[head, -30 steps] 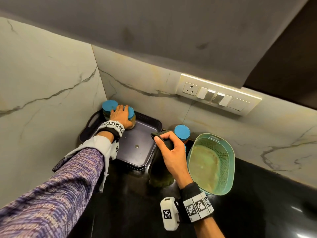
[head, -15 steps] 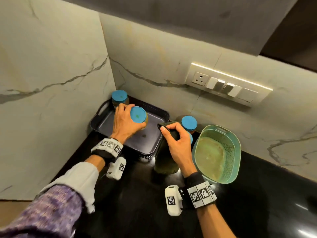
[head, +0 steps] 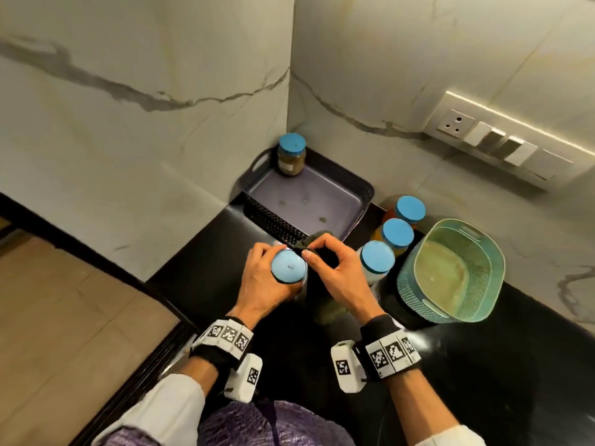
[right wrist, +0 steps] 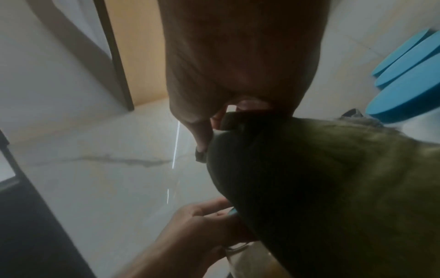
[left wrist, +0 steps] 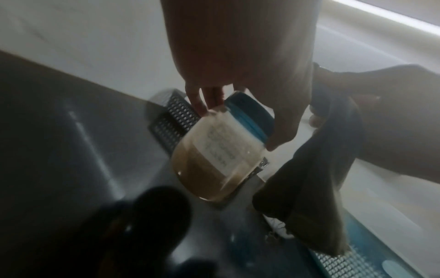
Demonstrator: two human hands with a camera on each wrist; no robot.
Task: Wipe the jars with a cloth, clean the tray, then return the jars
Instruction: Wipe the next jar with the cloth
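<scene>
My left hand (head: 267, 278) grips a blue-lidded glass jar (head: 288, 266) by its neck, held above the black counter in front of the tray; the left wrist view shows the jar (left wrist: 214, 150) with brownish contents and a white label. My right hand (head: 335, 268) pinches a dark green cloth (head: 322, 297) that hangs beside the jar and touches it near the lid. The cloth (right wrist: 321, 188) fills much of the right wrist view. A dark tray (head: 351, 185) sits in the corner with one blue-lidded jar (head: 291, 154) in its far left corner. Three blue-lidded jars (head: 378, 260) stand in a row right of the tray.
A teal perforated basket (head: 457, 268) stands on the counter right of the jar row. Marble walls close in the corner on two sides, with a switch panel (head: 495, 143) on the right wall. The counter's left edge drops to a wooden floor (head: 64, 300).
My left hand lifted a jar out of the tray and brought it toward me over the counter. My right hand moved the cloth left against that jar. The head view tilted down.
</scene>
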